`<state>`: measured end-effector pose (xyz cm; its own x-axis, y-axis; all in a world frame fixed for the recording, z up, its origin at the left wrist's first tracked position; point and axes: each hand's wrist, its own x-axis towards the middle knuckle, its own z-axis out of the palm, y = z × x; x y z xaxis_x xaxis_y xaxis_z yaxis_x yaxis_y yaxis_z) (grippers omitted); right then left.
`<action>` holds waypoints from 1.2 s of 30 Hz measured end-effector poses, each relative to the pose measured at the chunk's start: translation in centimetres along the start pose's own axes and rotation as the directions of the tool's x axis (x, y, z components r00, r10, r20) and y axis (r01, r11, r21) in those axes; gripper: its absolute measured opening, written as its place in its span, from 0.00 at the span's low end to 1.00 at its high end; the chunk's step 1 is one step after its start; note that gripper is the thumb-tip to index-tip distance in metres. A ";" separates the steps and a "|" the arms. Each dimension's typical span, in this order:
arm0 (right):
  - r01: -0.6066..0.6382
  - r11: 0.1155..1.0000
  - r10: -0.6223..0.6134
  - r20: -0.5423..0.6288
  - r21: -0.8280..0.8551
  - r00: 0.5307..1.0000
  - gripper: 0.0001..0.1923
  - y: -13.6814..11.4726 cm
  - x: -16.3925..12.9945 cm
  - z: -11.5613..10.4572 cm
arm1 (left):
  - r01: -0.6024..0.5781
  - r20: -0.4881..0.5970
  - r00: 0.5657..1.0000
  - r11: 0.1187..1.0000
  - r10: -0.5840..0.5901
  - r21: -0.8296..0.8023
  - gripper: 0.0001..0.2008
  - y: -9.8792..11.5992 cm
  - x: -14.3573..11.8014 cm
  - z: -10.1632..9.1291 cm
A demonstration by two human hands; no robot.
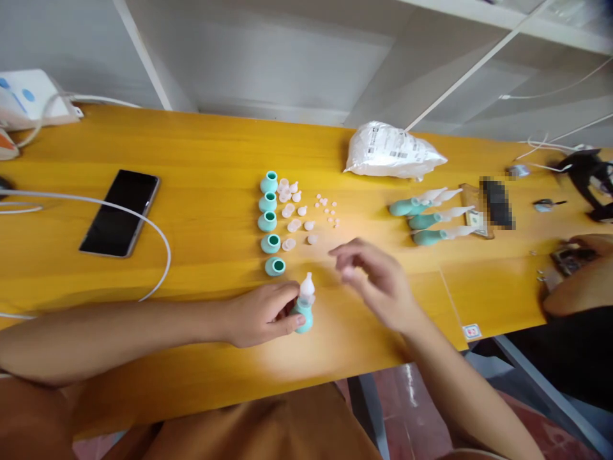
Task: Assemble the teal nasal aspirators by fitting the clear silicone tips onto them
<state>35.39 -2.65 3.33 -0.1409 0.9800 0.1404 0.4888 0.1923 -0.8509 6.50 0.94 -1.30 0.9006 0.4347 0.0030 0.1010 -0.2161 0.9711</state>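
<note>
Teal bulb [303, 314], capped with a clear tip, is gripped upright on the table [201, 160] by the left hand [262, 313], its fingers closed round it. Right hand [378, 278] is held just beside, blurred, fingers loosely spread and holding nothing visible. Five open bulbs [269, 223] are lined up beyond, with small clear tips [294, 211] beside them. A phone [119, 212] is seen well to the left.

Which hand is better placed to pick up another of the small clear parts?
Probably the right hand: it is free and hovers near the small clear parts, while the left hand grips the teal bulb.
</note>
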 end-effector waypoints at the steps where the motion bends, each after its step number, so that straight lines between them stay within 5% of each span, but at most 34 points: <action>1: 0.007 0.995 -0.016 0.087 0.096 0.996 0.16 -1.1 -0.9 0.9 | -0.011 -0.001 1.000 1.000 0.011 0.011 0.13 0.0 0.0 0.0; 8: -0.374 0.730 0.306 0.215 0.573 0.927 0.24 -2.6 -3.0 5.7 | -0.073 0.052 0.996 0.996 0.070 0.058 0.06 -0.2 -0.1 0.4; 11: -0.464 0.504 0.430 0.254 0.729 0.866 0.28 -2.1 -3.5 6.6 | -0.116 0.021 0.993 0.993 0.116 0.016 0.10 -0.4 -0.3 0.6; 15: -0.471 0.184 0.529 0.318 0.863 0.787 0.26 -2.3 -4.9 8.0 | -0.239 -0.102 0.966 0.971 0.238 0.006 0.14 -0.3 -0.7 0.7; 18: -0.463 0.133 0.484 0.350 0.876 0.802 0.22 -2.6 -6.2 9.2 | -0.239 -0.215 0.949 0.971 0.230 -0.013 0.17 0.1 -0.8 0.6; 21: -0.432 0.187 0.431 0.322 0.882 0.843 0.22 -2.5 -7.0 10.1 | -0.227 -0.213 0.951 0.974 0.225 0.012 0.12 0.4 -0.7 0.3; 23: -0.384 0.305 0.413 0.243 0.871 0.878 0.22 -2.4 -7.2 10.3 | -0.249 -0.206 0.946 0.968 0.251 0.036 0.08 0.5 -0.6 0.3; 26: -0.202 0.670 0.308 -0.019 0.715 0.951 0.14 -2.1 -7.4 9.4 | -0.290 -0.239 0.927 0.956 0.290 0.037 0.07 0.4 -0.6 0.5; 29: 0.091 0.964 -0.040 -0.203 0.248 0.978 0.10 -2.1 -7.9 7.6 | -0.282 -0.217 0.935 0.959 0.280 0.025 0.12 0.1 -0.7 0.9; 32: 0.326 0.940 -0.335 -0.089 -0.102 0.938 0.24 -2.2 -8.6 6.5 | -0.230 -0.174 0.956 0.972 0.236 0.050 0.14 -0.1 -0.9 1.0; 36: 0.428 0.890 -0.438 -0.033 -0.159 0.899 0.36 -1.8 -9.2 6.5 | -0.201 -0.137 0.969 0.978 0.206 0.048 0.10 -0.2 -1.1 1.0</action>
<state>30.17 -12.33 0.26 -0.3118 0.7981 0.5155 0.5114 0.5983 -0.6169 5.96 -0.38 -1.74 0.8356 0.4964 0.2352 -0.0619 -0.3403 0.9383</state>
